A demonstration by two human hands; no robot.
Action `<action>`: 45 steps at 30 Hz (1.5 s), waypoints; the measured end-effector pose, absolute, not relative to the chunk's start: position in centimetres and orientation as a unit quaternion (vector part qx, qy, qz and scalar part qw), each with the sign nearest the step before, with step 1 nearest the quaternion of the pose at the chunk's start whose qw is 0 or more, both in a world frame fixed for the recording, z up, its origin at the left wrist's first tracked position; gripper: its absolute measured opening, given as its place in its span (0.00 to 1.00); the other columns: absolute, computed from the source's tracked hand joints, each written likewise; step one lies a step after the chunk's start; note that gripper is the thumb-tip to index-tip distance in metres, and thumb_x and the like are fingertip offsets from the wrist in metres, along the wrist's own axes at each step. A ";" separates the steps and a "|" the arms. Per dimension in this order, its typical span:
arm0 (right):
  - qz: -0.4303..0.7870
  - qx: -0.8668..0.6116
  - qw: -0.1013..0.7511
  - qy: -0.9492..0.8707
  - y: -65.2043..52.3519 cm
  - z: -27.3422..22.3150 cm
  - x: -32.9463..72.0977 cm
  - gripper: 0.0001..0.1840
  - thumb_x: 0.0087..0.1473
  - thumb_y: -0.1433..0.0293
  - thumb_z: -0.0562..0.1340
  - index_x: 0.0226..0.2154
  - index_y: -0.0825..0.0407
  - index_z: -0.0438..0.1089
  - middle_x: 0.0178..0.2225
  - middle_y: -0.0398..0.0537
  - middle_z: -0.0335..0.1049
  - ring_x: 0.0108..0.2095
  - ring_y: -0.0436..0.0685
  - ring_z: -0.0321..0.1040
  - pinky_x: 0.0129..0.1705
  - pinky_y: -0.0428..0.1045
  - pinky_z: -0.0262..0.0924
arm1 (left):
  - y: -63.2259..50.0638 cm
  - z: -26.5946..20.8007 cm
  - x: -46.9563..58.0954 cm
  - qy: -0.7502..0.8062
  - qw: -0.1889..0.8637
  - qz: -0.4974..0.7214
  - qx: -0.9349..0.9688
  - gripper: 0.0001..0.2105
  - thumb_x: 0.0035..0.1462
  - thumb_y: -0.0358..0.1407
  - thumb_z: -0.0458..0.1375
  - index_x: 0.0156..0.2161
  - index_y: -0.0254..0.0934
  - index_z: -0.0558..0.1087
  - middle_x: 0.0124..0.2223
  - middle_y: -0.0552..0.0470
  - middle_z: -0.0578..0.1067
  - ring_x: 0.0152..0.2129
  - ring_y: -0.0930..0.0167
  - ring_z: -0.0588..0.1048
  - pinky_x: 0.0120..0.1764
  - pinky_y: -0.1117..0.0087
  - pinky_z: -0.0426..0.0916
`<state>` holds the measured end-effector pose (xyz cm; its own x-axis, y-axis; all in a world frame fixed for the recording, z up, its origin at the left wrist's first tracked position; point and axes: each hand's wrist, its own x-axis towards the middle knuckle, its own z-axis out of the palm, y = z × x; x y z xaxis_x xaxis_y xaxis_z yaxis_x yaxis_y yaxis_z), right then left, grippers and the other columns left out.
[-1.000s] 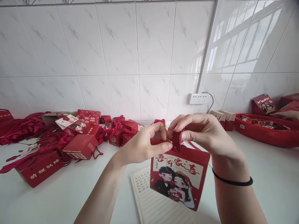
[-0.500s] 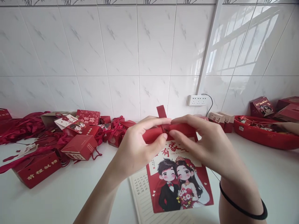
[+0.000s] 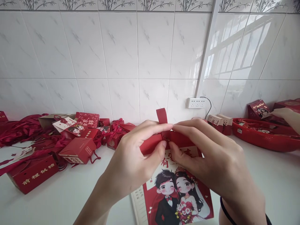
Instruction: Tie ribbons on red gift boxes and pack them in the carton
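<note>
Both hands are at the top edge of a red wedding gift box [image 3: 180, 200], its front printed with a cartoon bride and groom. My left hand [image 3: 138, 159] grips the folded red top from the left, thumb in front and fingers behind. From the right, my right hand [image 3: 206, 156] pinches the same top, its fingertips almost meeting the left ones. A short red ribbon tab [image 3: 161, 115] stands up between the hands. Part of the printed lettering is covered by my right thumb. Behind the box lies a lined notebook [image 3: 138, 203] with handwriting.
Red boxes [image 3: 78, 148] and ribbons [image 3: 25, 129] are heaped on the left of the white table [image 3: 253, 184]. A red basin [image 3: 264, 137] with packets stands at right. Another person's hand [image 3: 282, 113] touches a printed box [image 3: 259, 109] behind it. A power strip [image 3: 197, 103] hangs on the wall.
The view has tilted up slightly, and the gift box sits lower in it. My hands keep their grip at its top. The other person's hand has moved from the basin to the printed box.
</note>
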<state>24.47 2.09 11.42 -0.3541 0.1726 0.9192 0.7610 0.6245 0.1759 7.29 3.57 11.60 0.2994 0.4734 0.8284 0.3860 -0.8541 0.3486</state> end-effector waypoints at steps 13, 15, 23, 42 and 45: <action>-0.280 -0.318 0.486 -0.764 1.8 11.0 24.4 0.06 0.60 0.73 0.57 0.40 0.52 0.68 0.36 0.49 0.68 0.32 0.52 0.66 0.34 0.47 0.64 | 3.0 11.8 7.0 0.273 0.059 0.533 0.798 0.16 0.55 0.27 0.55 0.47 0.45 0.73 0.44 0.53 0.75 0.43 0.69 0.73 0.46 0.71 0.72; -0.264 -0.327 0.489 -0.765 1.8 10.8 24.4 0.06 0.61 0.72 0.56 0.41 0.51 0.67 0.36 0.49 0.68 0.32 0.54 0.66 0.33 0.48 0.64 | 3.0 11.8 6.9 0.265 0.081 0.531 0.801 0.16 0.55 0.27 0.55 0.47 0.44 0.73 0.44 0.53 0.75 0.43 0.68 0.73 0.45 0.70 0.72; 0.017 -0.321 0.555 -0.768 1.3 11.7 24.8 0.11 0.59 0.67 0.58 0.46 0.47 0.64 0.33 0.46 0.69 0.30 0.53 0.69 0.25 0.44 0.65 | 2.5 11.9 6.7 0.262 0.097 0.535 0.797 0.16 0.55 0.27 0.55 0.46 0.46 0.74 0.43 0.53 0.76 0.41 0.69 0.74 0.39 0.71 0.74; 0.264 -0.316 0.572 -0.710 1.7 11.6 23.6 0.06 0.56 0.65 0.61 0.33 0.50 0.65 0.19 0.39 0.61 0.16 0.48 0.57 0.13 0.41 0.51 | 3.5 12.0 7.0 0.257 0.079 0.564 0.781 0.11 0.54 0.29 0.55 0.42 0.42 0.72 0.38 0.53 0.75 0.35 0.70 0.73 0.40 0.70 0.70; 0.241 -0.322 0.565 -0.720 1.9 11.7 23.7 0.06 0.56 0.66 0.61 0.32 0.50 0.65 0.22 0.40 0.63 0.17 0.47 0.58 0.14 0.40 0.53 | 3.7 11.9 7.1 0.265 0.073 0.558 0.783 0.11 0.53 0.29 0.55 0.42 0.42 0.72 0.36 0.53 0.74 0.33 0.71 0.72 0.38 0.71 0.70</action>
<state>23.73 1.93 11.71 -0.1525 0.7371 0.6583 0.1914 0.6756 -0.7120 7.14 3.66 11.93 0.2376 0.4968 0.8347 0.3337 -0.8487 0.4102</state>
